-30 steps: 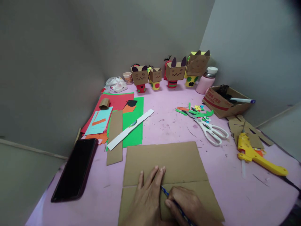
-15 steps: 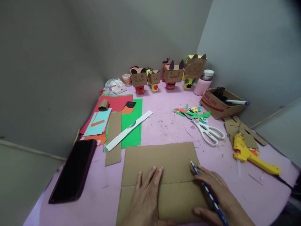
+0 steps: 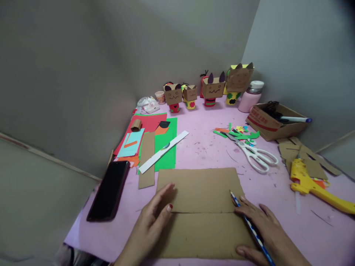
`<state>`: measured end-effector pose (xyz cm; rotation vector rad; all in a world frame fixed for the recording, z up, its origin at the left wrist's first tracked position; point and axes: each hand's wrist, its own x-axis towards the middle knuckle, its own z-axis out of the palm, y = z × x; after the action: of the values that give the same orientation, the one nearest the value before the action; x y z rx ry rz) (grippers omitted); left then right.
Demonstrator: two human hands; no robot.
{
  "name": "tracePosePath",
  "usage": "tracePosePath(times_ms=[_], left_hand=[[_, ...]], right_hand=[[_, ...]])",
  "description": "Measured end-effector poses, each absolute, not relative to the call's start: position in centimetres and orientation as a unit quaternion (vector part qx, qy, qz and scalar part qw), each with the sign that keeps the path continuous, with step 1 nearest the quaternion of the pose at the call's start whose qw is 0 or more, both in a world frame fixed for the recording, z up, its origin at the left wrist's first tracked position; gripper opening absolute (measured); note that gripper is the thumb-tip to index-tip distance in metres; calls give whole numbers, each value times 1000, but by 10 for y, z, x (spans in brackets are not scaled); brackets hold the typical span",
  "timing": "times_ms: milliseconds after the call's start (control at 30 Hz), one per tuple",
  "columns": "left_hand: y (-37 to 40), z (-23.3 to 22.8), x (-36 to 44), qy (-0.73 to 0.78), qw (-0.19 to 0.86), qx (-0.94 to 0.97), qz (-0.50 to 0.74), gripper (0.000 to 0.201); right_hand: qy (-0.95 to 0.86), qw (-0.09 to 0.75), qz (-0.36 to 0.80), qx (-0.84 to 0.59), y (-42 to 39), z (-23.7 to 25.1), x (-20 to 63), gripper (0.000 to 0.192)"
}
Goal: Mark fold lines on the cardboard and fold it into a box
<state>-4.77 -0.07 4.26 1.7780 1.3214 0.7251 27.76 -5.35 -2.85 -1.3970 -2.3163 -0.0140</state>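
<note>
A sheet of brown cardboard (image 3: 205,236) with a crease or cut line across its middle lies flat in front of me. My left hand (image 3: 152,218) is open over the sheet's left side, thumb and fingers apart, with nothing in it. At the right edge, my right hand (image 3: 263,225) rests on the cardboard while holding a blue patterned pencil (image 3: 253,232). The pencil slants, its tip pointing away from me above the sheet. Whether the left fingers touch the cardboard is hard to tell.
Left are a phone (image 3: 108,192), coloured paper (image 3: 166,159), a cardboard strip (image 3: 146,160) and a white ruler-like strip (image 3: 163,152). Scissors (image 3: 256,155), a yellow glue gun (image 3: 307,181) and a cardboard box (image 3: 269,123) stand right. Cardboard-headed figures (image 3: 213,90) line the back.
My left hand has lifted from flat on the cardboard and moved left to its side. The right hand keeps the pencil in nearly the same place. The view has shifted left.
</note>
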Motion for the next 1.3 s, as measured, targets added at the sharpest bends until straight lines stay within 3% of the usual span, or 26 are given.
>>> tracePosePath(times_ms=[100,233,567,800,1100,1300], left_hand=[[-3,42,-52,496,308,781,224,37],[-7,37,-49,451,243,848,137,46],[-1,43,-29,426,203,882,13,71],[0,25,-30,374,108,921,20,66],[1,16,-29,338,-21,937,79,62],[-3,7,-19,355,-70,926,106,39]], right_hand=[[-847,206,-34,-488,-52,-18,275,64],[-858,191,-54,-473,-50,-9,273,62],[-847,207,-13,-490,-52,-32,279,69],[-843,231,4,-487,-52,-26,277,67],[-853,186,-18,-487,-49,-19,274,63],[-861,170,-34,-478,-46,-10,271,59]])
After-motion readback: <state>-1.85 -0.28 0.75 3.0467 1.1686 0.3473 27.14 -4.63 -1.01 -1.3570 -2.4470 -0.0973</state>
